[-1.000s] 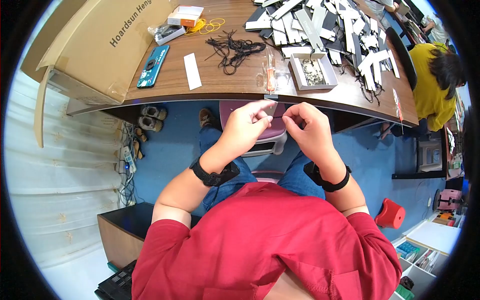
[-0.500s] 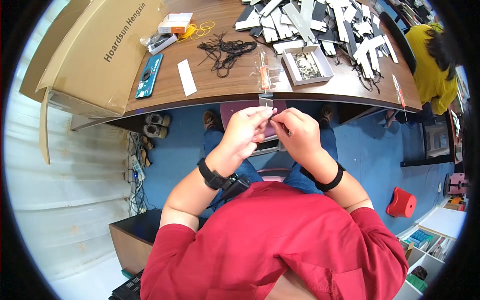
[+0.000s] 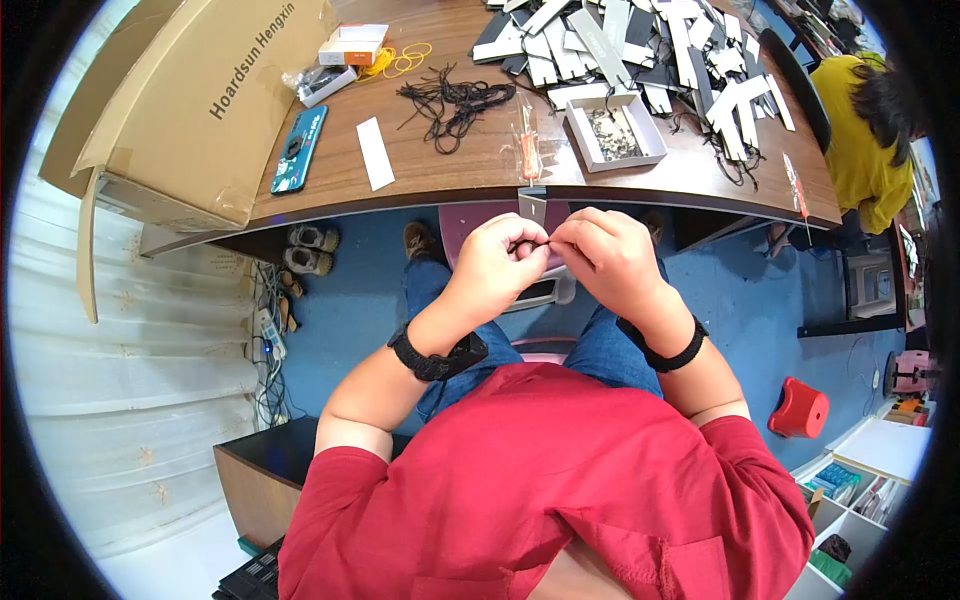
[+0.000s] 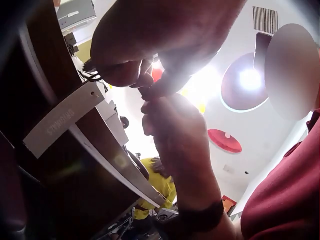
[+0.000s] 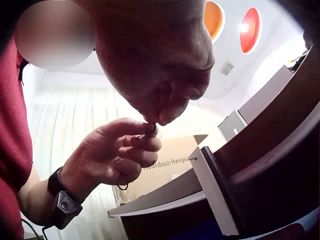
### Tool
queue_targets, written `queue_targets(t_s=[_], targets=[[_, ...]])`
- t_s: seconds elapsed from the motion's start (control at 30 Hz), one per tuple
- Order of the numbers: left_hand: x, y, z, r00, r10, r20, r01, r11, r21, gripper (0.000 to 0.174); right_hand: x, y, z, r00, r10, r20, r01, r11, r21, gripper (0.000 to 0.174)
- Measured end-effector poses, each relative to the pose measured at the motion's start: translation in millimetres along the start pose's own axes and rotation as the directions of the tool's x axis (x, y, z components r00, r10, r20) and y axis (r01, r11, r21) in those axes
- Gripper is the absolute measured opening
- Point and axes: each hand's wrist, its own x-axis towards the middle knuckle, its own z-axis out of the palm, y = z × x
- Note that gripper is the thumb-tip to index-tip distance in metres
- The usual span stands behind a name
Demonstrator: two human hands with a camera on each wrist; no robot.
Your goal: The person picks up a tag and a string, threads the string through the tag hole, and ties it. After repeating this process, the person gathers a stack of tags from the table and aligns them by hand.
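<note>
Left hand [image 3: 497,265]: thumb and fingers pinch a black cord [image 4: 94,78], other fingers curled in. Right hand [image 3: 610,260] comes in from the other side, fingertips together, looks to pinch the same cord. Tips meet or nearly so; exact grip hidden, can't tell whether there's a knot. A dark loop [image 5: 122,187] hangs under the left fingers.

Tag [image 3: 532,208] is just beyond the fingers, in front of the table edge, off the tabletop. Cord by its hole, faint print on the face; nothing seen supporting it from below.

Risks, my judgement: cord is thin and mostly covered by fingers, so an end could slip from a light pinch, and the tag would likely drop off the near side to the floor [image 3: 700,300]. Uneven pull could snarl the loop or leave it lopsided. A hard tug might strain the hole. Tag could swing and knock the edge.

On the table [image 3: 335,190]: phone [image 3: 299,150], card [image 3: 375,154], cord heap [image 3: 452,104], small packet [image 3: 529,152], white box [image 3: 656,153] of small bits, carton [image 3: 215,120] at left. Farther: tag pile [image 3: 600,42], loosely stacked, cords trailing, could snag. Person in yellow [image 3: 850,140] off to the right.
</note>
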Motion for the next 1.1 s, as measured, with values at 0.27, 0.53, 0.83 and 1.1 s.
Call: queue_targets(t_s=[0.27,0.53,0.83,1.1], targets=[[-3.1,3.0,7.4,0.851,0.524,-0.042,-0.436,0.748,0.501,0.010,-2.4,4.2,0.7,0.655,0.541,0.528,-0.750,0.375,0.545,0.011],[-4.8,9.3,-1.1,0.864,0.503,-0.018,-0.481,0.835,0.268,0.011,-9.8,27.3,0.7,0.511,0.164,0.844,-0.719,-0.456,0.524,0.014],[-9.9,3.9,1.1,0.983,0.183,-0.033,-0.185,0.981,-0.059,0.007,-16.8,21.9,9.8,0.532,0.243,0.812,-0.709,-0.398,0.583,0.021],[-7.5,-6.4,2.3,0.996,-0.085,-0.024,0.071,0.926,-0.370,0.008,-7.1,-7.4,1.5,0.759,0.547,0.354,-0.635,0.504,0.585,0.012]])
